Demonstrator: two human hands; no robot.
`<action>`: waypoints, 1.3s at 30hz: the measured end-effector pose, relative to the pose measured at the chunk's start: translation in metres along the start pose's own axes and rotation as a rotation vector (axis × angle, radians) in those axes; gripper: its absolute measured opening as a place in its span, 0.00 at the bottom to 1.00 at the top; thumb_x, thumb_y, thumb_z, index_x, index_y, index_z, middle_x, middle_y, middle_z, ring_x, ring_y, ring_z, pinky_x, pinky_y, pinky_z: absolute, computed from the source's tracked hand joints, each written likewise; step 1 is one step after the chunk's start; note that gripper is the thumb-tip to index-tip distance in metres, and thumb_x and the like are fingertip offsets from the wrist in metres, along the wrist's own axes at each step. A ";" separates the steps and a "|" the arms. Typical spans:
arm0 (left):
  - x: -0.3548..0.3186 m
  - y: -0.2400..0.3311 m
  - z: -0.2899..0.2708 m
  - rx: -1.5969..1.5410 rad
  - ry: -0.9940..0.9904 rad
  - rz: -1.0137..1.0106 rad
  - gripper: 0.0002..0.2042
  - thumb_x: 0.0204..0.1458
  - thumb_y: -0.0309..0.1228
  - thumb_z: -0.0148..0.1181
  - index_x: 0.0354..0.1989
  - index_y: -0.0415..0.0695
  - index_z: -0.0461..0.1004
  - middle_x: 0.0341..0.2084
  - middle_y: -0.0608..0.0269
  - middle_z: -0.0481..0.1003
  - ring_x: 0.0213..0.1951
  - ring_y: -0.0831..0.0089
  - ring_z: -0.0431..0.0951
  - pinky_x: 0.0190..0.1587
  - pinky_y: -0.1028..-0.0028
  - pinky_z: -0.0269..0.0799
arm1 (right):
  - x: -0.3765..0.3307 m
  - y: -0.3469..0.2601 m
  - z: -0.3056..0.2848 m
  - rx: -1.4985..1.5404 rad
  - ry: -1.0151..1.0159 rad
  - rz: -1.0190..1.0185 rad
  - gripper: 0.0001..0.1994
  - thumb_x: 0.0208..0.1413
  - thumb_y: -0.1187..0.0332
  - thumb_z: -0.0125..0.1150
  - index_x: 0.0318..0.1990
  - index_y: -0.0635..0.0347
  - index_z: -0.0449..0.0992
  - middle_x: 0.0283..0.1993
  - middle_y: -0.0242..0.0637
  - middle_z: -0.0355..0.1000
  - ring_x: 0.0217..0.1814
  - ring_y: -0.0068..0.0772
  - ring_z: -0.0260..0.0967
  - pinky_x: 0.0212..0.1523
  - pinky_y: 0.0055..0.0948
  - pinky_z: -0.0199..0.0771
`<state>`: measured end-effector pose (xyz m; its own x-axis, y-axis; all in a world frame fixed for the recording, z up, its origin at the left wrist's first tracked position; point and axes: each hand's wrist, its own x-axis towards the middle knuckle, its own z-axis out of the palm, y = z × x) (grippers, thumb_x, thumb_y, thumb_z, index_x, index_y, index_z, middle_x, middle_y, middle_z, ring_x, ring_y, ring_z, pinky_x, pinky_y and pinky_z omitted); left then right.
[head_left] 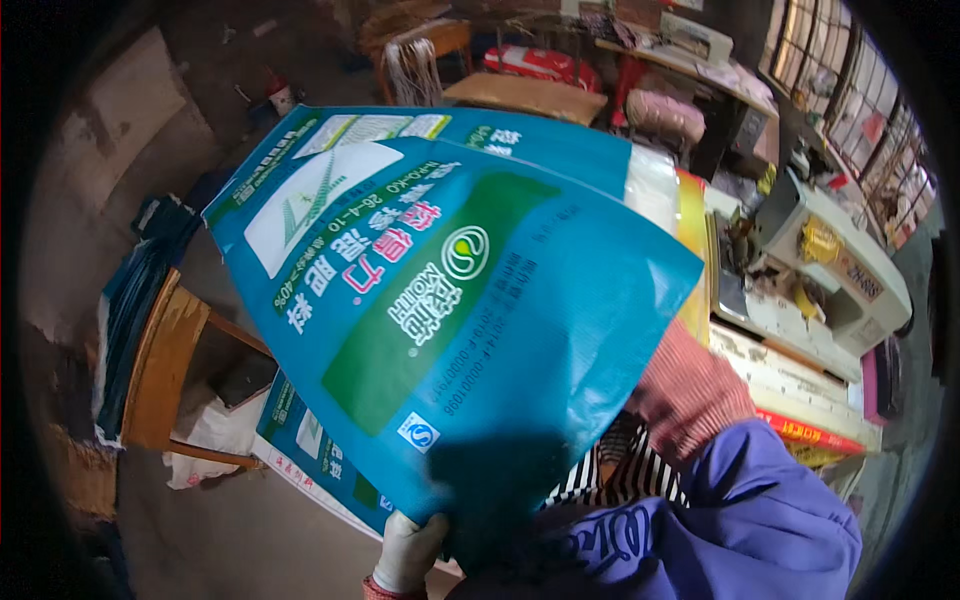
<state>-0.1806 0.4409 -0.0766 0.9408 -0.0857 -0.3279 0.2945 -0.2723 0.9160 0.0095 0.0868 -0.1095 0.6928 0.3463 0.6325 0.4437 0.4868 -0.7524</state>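
Note:
A large blue-green woven fertilizer bag [530, 290], printed with a green band and a white panel, spreads slanted across the middle of the view. My left hand [410, 550], in a whitish glove, is closed on the bag's lower edge, with the thumb on its printed face. On the right, my forearm in a pink ribbed cuff [695, 390] and purple sleeve passes behind the bag, which hides my right hand and its fingers. Another flat blue-green printed bag [310, 440] lies partly covered beneath it.
A cream sewing machine [835, 265] stands on a worktable at right; another sewing machine [695, 40] is farther back. Folded blue bags [140, 300] hang over a wooden chair [155, 370] at left. Behind are a pink padded stool [665, 115], a wooden board [525, 95] and a red sack [540, 65].

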 end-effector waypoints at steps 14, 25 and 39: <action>-0.012 -0.003 0.020 -0.257 0.222 -0.012 0.05 0.50 0.26 0.55 0.33 0.40 0.68 0.25 0.70 0.69 0.23 0.85 0.62 0.25 0.81 0.60 | 0.018 0.027 0.207 -0.149 -0.373 -0.061 0.10 0.50 0.67 0.53 0.39 0.55 0.75 0.37 0.42 0.73 0.36 0.38 0.70 0.35 0.31 0.70; -0.013 -0.019 -0.032 -0.467 0.122 0.159 0.17 0.53 0.34 0.56 0.46 0.35 0.67 0.40 0.57 0.72 0.40 0.70 0.72 0.43 0.71 0.68 | 0.026 -0.115 0.101 0.099 -0.547 0.173 0.06 0.49 0.71 0.58 0.35 0.57 0.77 0.37 0.36 0.76 0.37 0.35 0.73 0.40 0.27 0.72; 0.098 -0.038 -0.087 -0.023 0.524 0.336 0.10 0.56 0.32 0.50 0.37 0.37 0.70 0.30 0.65 0.72 0.31 0.78 0.69 0.37 0.77 0.65 | 0.021 -0.056 0.024 -1.574 0.012 0.900 0.20 0.54 0.62 0.49 0.56 0.38 0.66 0.41 0.43 0.73 0.39 0.44 0.72 0.39 0.37 0.71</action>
<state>-0.0851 0.5257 -0.1234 0.9383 0.3200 0.1307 -0.0340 -0.2907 0.9562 -0.0146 0.0856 -0.0500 0.9991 0.0375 -0.0175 0.0310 -0.9588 -0.2825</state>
